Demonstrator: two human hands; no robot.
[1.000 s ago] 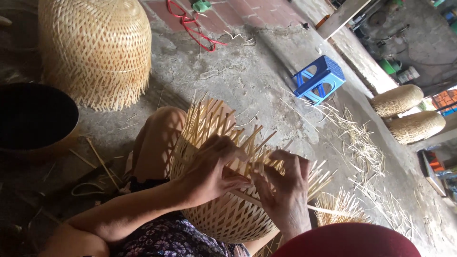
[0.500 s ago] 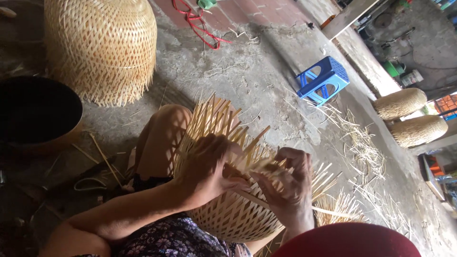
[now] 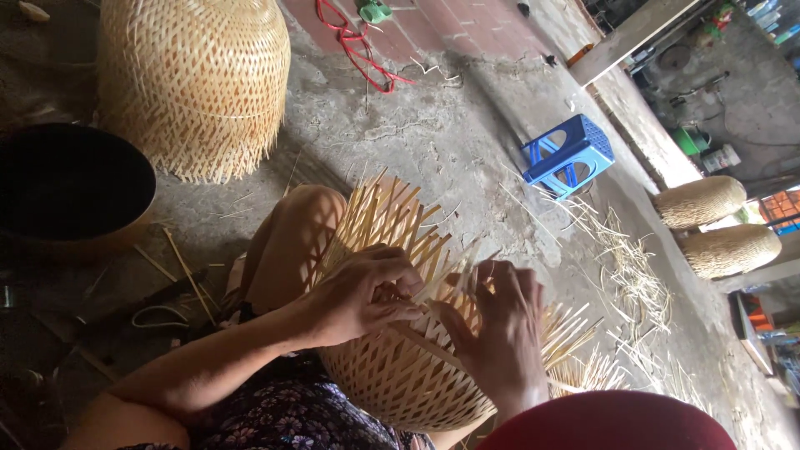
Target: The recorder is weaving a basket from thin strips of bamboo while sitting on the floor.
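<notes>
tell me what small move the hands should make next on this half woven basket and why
Probably fold the strip pinched in the left hand over and tuck it under the neighbouring strips by the right hand. The basket on the lap has a closed lattice body, but loose bamboo strips stand free at its rim, and both hands' fingers meet right at that open edge.

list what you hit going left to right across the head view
black tub → finished woven basket → left hand → right hand → blue stool → two baskets on their sides
</notes>
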